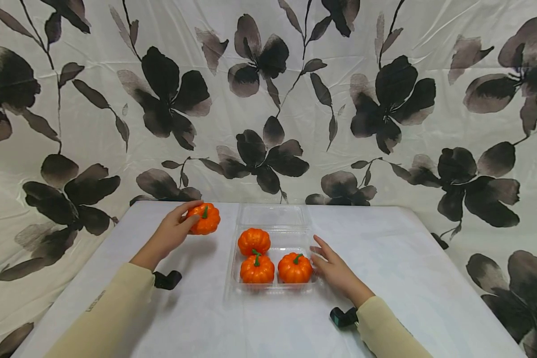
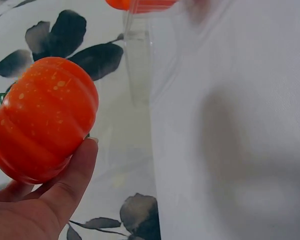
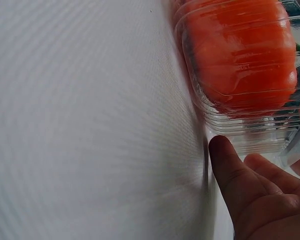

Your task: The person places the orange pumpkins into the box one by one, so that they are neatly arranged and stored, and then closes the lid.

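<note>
My left hand (image 1: 175,229) grips a small orange toy pumpkin (image 1: 207,219) with a green stem, held above the table left of a clear plastic box (image 1: 291,242). In the left wrist view, fingers curl around the lower side of that pumpkin (image 2: 45,120). The box stands with its lid (image 1: 273,216) tilted back. Inside are three more pumpkins: one at back left (image 1: 254,241), one at front left (image 1: 257,271) and one at front right (image 1: 294,270). My right hand (image 1: 333,268) is at the box's right wall, fingers loosely extended; the right wrist view shows fingertips against or very near the ribbed plastic.
A white-covered table (image 1: 376,238) holds the box. Behind it hangs a white cloth (image 1: 322,129) printed with dark flowers. Dark wrist-worn devices (image 1: 167,280) sit below both wrists, close to the tabletop.
</note>
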